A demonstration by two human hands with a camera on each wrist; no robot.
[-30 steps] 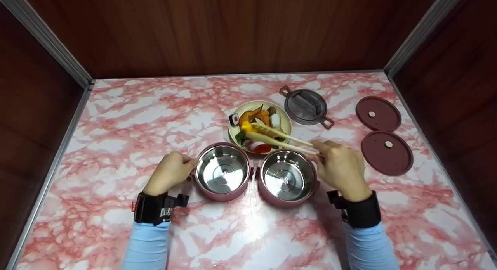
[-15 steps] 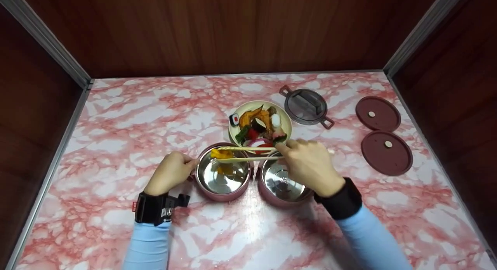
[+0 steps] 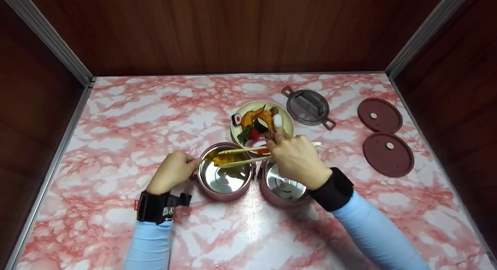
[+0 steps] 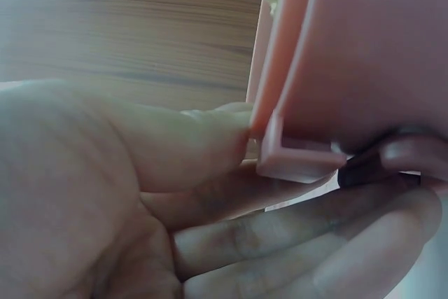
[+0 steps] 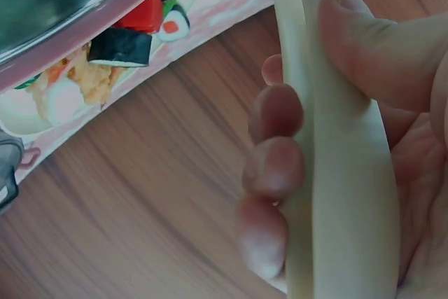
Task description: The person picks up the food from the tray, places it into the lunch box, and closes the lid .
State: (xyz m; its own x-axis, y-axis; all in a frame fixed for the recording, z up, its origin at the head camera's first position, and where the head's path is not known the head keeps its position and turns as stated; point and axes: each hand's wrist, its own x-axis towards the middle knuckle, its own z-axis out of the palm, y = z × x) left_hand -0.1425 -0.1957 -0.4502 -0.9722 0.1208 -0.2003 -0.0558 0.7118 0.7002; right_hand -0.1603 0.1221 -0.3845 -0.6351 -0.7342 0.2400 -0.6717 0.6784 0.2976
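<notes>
1. Head view: yellow food piece (image 3: 224, 160) is between the tips of the tongs (image 3: 248, 161), within the mouth of the left pot (image 3: 225, 196), toward its 12 o'clock side. Can't tell if it touches the pot floor.
2. Right hand (image 3: 299, 157): fingers curled round the tongs, thumb on one arm of them. I have this hand above the right pot (image 3: 283, 202); piece is at 9 o'clock from it.
3. Tongs' long axis runs roughly 3 to 9 o'clock, tips at the 9 end, slightly parted. Can't confirm both tips touch the piece.
4. Left hand (image 3: 176, 171): I pinch the left pot between 9 and 10 o'clock, thumb at rim, fingers under the handle (image 4: 301, 166).
5. Left fingers are nearer: piece at 3 o'clock from them.
6. My call: tips over pot floor is the key relation; watch the rim near 2 o'clock, where the tongs cross.
7. Plate (image 3: 248, 106) of other food: between 10 and 11 from my right hand.
</notes>
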